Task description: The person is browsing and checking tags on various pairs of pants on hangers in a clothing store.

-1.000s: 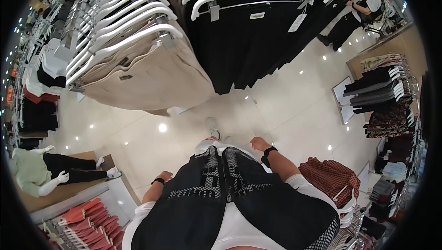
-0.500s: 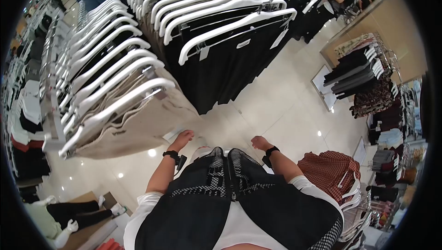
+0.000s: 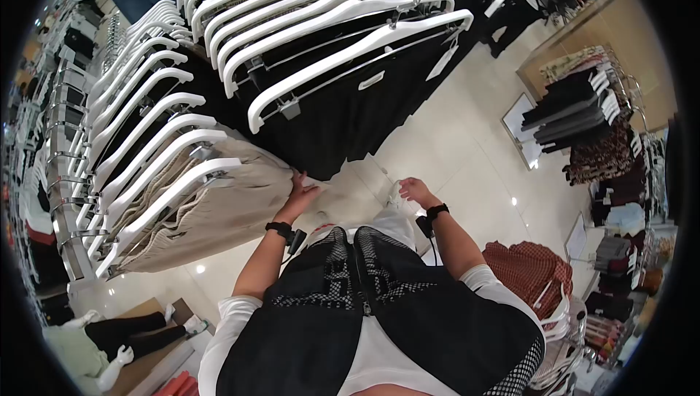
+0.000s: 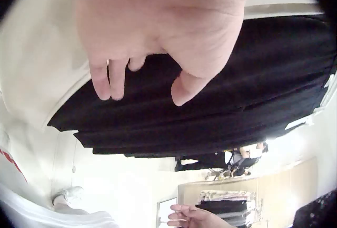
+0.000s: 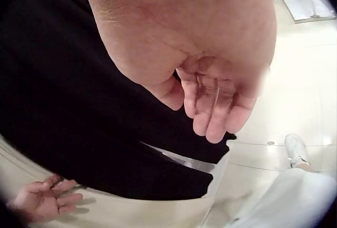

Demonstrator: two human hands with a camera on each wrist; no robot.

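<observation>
As both hands are raised toward the rack, the left hand (image 3: pixel 299 198) is seen farther forward than half a second ago, now brought to the outer lower corner of the beige garments (image 3: pixel 226 214). The right hand (image 3: pixel 417 192) is likewise lifted, and is held near the hem of the black garments (image 3: pixel 332 111). By this shift, the hanging cloth is judged to be put within reach, though no piece is seen to be taken.

The left grip is kept wide, with thumb and fingers apart; whether the cloth is touched cannot be told. The right grip is left narrower, with fingers loosely bent and nothing held.

In the head view the white hangers (image 3: pixel 332 58) are plainly shown, with both garment groups hung from them. From the left wrist, the thumb is shown against black cloth; from the right wrist, the loosely curled fingers are revealed.
</observation>
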